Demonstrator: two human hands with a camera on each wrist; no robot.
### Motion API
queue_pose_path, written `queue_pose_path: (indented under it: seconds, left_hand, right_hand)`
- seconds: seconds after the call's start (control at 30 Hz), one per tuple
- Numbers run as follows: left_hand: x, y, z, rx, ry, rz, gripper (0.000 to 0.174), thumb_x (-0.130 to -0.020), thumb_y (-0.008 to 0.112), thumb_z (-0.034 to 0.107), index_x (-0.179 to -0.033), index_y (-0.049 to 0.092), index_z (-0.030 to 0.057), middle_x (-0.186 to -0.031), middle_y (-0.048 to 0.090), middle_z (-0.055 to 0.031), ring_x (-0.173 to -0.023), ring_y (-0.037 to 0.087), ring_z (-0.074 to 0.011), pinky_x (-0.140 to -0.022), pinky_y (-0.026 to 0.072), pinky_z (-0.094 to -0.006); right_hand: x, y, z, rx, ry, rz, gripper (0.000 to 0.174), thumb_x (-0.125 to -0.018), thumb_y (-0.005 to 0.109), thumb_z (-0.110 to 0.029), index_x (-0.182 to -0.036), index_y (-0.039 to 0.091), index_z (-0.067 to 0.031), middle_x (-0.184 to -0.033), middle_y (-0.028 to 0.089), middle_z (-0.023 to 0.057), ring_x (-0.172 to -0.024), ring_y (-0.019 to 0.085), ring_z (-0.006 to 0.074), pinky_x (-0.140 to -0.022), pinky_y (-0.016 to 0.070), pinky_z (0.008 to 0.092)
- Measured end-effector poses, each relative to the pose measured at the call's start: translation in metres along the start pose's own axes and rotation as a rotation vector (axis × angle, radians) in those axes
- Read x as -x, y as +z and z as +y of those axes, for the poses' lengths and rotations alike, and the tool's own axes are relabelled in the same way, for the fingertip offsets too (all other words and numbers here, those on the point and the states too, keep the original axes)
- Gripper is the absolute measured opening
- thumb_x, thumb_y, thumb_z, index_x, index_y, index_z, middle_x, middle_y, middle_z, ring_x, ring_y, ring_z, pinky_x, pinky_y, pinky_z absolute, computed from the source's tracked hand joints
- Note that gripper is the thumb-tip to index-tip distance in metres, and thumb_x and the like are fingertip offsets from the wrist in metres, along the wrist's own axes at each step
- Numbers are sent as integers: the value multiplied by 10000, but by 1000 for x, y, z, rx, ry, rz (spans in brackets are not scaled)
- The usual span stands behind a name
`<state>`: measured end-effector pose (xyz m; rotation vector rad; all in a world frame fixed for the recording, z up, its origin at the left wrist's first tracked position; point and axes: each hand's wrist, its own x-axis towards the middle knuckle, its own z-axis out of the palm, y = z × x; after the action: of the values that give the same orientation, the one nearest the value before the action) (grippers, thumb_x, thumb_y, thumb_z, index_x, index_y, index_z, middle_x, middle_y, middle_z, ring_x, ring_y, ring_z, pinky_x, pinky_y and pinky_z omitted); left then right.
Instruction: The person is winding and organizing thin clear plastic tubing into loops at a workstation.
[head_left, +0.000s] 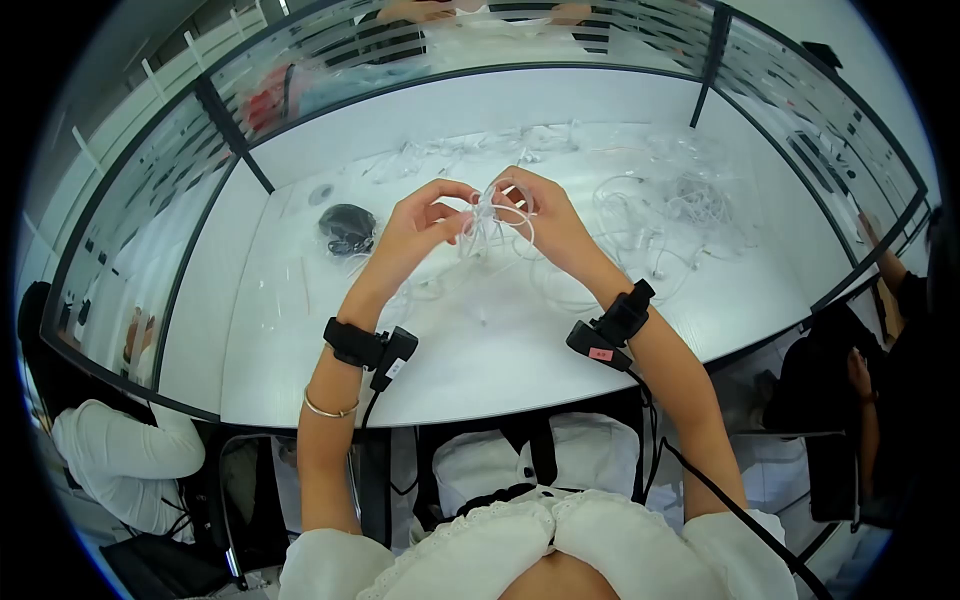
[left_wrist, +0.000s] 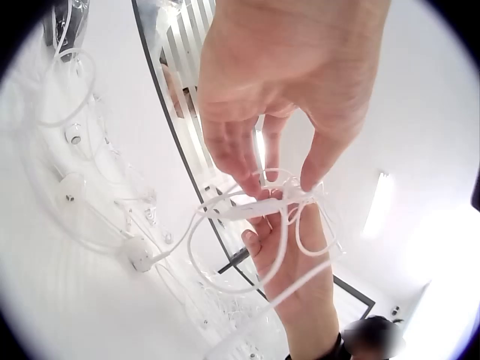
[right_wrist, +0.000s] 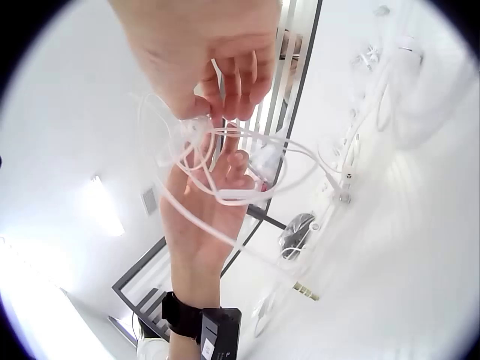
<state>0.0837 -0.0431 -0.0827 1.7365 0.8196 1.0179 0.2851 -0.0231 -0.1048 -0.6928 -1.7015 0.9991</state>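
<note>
Pinching a looped white earphone cable [head_left: 488,222] between them, the left hand [head_left: 420,218] and right hand [head_left: 548,218] hover above the middle of the white worktop [head_left: 500,350]. Each grip is narrow, with thumb and fingertips closed on the cable's strands. The loops hang between the hands, and the inline remote [left_wrist: 251,211] lies across the right hand's fingers. At nine o'clock from the hands lies a black bundle [head_left: 347,228]. At three o'clock, a heap of loose white cables [head_left: 690,200] spreads over the worktop.
</note>
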Motion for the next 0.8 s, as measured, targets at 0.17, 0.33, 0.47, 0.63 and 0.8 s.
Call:
queue_pose_path:
  seconds: [0.17,0.33,0.47,0.63,0.8]
  left_hand:
    - [-2,2,-12,9,88,-6,288,-798,708,82,-1046,565,52,-803,507,26,-680,471,-36,-620,393,-184]
    - [-1,1,-2,-80,109,109,258,-817,706,119,-1031,589,36,-609,400,86,-550,328,1,-511,229,-182]
    - [-2,-2,-5,-203,128,244,166,-854,665,105,-1004,676,33,-525,355,109,-492,258,5,-473,186,-196]
    - [2,-5,6,-61,16,311,210,-906,592,179,-1048,669,45,-520,335,109,-454,231,1,-421,179,-202]
    - [1,-20,3,-19,31,636,227,-933,545,180,-1071,651,34,-513,310,95,-427,233,-4,-397,200,-204]
  right_hand:
    - [4,0,-1,110,-42,16,123,-829,638,-138,-868,594,-30,-808,609,37,-718,590,114,-589,472,256]
    - [3,1,-8,55,4,142,116,-837,624,-133,-835,573,-29,-726,596,27,-680,586,104,-581,449,237]
    - [1,-9,-5,-146,11,123,128,-870,596,-161,-842,558,-43,-741,601,32,-656,584,95,-580,430,229]
    - [-2,-15,-5,-253,122,40,205,-882,549,-245,-865,570,-42,-840,611,69,-716,621,151,-634,483,263]
    - [-3,-38,8,-436,38,372,306,-859,495,-297,-829,548,2,-861,608,136,-720,650,247,-679,528,316]
